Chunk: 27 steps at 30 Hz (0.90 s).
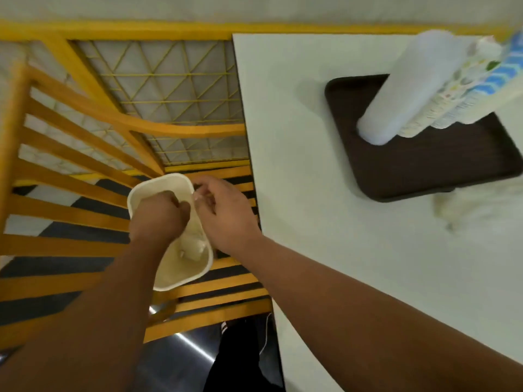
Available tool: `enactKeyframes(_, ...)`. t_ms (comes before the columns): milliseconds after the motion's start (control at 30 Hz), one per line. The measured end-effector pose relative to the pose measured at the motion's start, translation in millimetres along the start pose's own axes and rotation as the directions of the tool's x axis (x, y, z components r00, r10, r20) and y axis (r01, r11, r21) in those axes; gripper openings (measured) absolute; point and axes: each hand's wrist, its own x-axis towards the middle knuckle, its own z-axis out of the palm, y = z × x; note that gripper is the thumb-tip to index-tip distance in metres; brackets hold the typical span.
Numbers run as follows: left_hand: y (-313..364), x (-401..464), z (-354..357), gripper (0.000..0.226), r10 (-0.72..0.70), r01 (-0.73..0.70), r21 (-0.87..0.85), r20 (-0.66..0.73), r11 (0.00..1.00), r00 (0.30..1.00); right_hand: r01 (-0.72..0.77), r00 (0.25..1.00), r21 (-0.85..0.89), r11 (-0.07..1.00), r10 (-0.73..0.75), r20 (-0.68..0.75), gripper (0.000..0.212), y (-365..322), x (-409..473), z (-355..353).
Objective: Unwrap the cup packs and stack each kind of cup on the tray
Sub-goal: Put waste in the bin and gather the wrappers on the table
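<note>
On the white table (325,193), toward 2 o'clock, a dark brown tray (424,171) carries 3 tall cup stacks set side by side and touching. The plain white stack (407,91) is nearest the left, a stack with pale printed patterns (464,80) is in the middle, and a blue-patterned stack (503,69) is at the right edge of view. All 3 stand on the tray with their long axes running up toward the camera, so in this wide view they lean from base at lower left to top at upper right.

Off the table's left edge, near 7 o'clock of the tray, a cream rectangular bin (169,233) stands among yellow wooden chairs (70,171); its long axis runs from 11 to 5 o'clock. Crumpled pale wrapping (192,244) lies inside it. The left hand (160,213) is curled into a fist over the bin's opening; whether it holds anything cannot be told. The right hand (226,210) is over the bin's right rim, fingers bent, pinching a small pale scrap (198,195).
</note>
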Motion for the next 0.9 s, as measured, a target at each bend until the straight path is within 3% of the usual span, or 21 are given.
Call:
enactKeyframes(167, 113, -64, -13, 0.026, 0.190, -0.224, -0.137, -0.226, 0.965, 0.955, 0.104, 0.984, -0.051, 0.993, -0.110, -0.140, 0.026, 26, -43, -96)
enactKeyframes(333, 237, -123, 31, 0.026, 0.332, -0.367, -0.145, -0.221, 0.919, 0.917, 0.076, 0.964, -0.097, 0.992, -0.098, -0.245, 0.024, 101, -96, -208)
enactKeyframes(600, 383, -169, 121, 0.017, 0.513, -0.532, -0.100, -0.167, 0.841, 0.842, -0.065, 0.938, -0.407, 0.911, -0.083, -0.336, 0.026, 228, -182, -364)
enactKeyframes(733, 426, -176, 135, 0.029, 0.625, -0.625, 0.036, -0.110, 0.780, 0.773, -0.058, 0.901, -0.495, 0.867, -0.169, -0.400, 0.028, 272, -205, -400)
enactKeyframes(833, 442, -183, 148, 0.045, 0.715, -0.714, 0.192, 0.072, 0.674, 0.695, -0.101, 0.883, -0.456, 0.884, -0.131, -0.450, 0.029, 286, -211, -417)
enactKeyframes(900, 448, -189, 160, 0.054, 0.685, -0.702, 0.348, 0.196, 0.621, 0.702, -0.098, 0.881, -0.436, 0.895, -0.125, -0.456, 0.029, 293, -217, -426)
